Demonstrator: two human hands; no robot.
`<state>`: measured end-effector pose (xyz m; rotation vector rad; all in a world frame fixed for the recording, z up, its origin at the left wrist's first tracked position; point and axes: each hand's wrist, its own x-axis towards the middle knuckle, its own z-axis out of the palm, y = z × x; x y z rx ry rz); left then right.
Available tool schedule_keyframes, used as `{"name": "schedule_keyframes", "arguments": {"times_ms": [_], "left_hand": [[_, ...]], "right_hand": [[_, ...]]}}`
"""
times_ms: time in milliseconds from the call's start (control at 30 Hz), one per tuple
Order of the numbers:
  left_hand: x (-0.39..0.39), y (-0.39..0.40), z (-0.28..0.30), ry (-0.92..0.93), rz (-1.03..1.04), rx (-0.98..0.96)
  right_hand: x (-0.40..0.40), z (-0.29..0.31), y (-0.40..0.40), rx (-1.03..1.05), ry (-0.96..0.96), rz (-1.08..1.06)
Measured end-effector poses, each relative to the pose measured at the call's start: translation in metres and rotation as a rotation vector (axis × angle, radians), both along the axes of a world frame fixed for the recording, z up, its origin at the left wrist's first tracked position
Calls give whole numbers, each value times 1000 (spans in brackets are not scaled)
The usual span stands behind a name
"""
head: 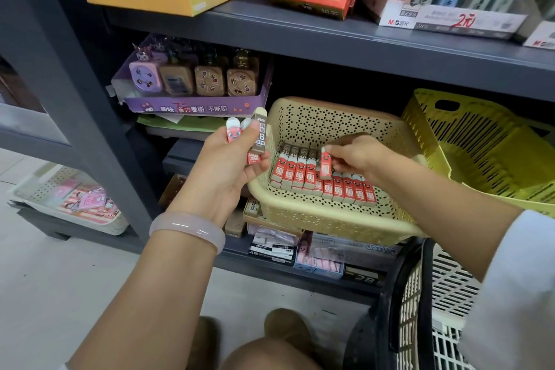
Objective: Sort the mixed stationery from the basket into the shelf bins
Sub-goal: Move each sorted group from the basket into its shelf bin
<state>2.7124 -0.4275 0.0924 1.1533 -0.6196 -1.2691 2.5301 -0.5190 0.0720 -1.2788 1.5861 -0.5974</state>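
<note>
right hand pinches one red eraser above the rows in the beige bin, apparently to extend them, while left hand clasps spare erasers as stock.

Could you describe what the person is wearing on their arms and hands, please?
The left hand is bare, with a smooth, pale pink translucent bangle round the wrist and no sleeve in view. The right hand is bare too; its forearm is uncovered up to a loose white sleeve. No gloves or rings show.
</note>
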Motion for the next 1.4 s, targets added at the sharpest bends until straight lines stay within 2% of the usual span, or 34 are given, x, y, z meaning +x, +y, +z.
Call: {"name": "schedule_keyframes", "arguments": {"times_ms": [67, 267, 400, 467, 600, 700, 833, 900, 1000, 1067, 1167, 1233, 1333, 1400], "left_hand": [[0, -1, -1, -11, -3, -6], [-2, -1, -2, -51, -3, -17], [-3, -2, -2, -66, -1, -18], [-5, -3, -2, -66, -13, -25], [-15, -5, 1, -54, -32, -53], [-19, -6, 2, -46, -37, -62], [-20, -5, 1, 0, -24, -52], [-20, -5, 2, 45, -55, -49], [-24, -5, 5, 150, -154, -60], [-28, -6, 4, 127, -190, -60], [-32, -10, -1, 58, -215, -34], [-34, -12, -4, 13, -232, -29], [-35, -14, -6, -17, -236, -30], [-35, -14, -6, -21, -221, -31]], "right_hand": [[0, -10, -2, 44, 55, -29], [7, -20, -3, 76, 62, -44], [5, -11, 0, -15, 84, -14], [10, 1, 3, -98, -48, 37], [33, 26, 20, -144, -510, 261], [46, 26, 28, -189, -593, 316], [30, 27, 16, -191, -609, 166], [11, 26, 2, -206, -463, 77], [-20, 15, -17, -207, -53, -5], [-34, 8, -29, -223, 214, -18], [-41, 2, -44, -303, 657, 39], [-41, -4, -52, -297, 906, 81], [-36, -12, -50, -247, 1334, 254], [-37, -18, -51, -227, 1441, 332]]}}
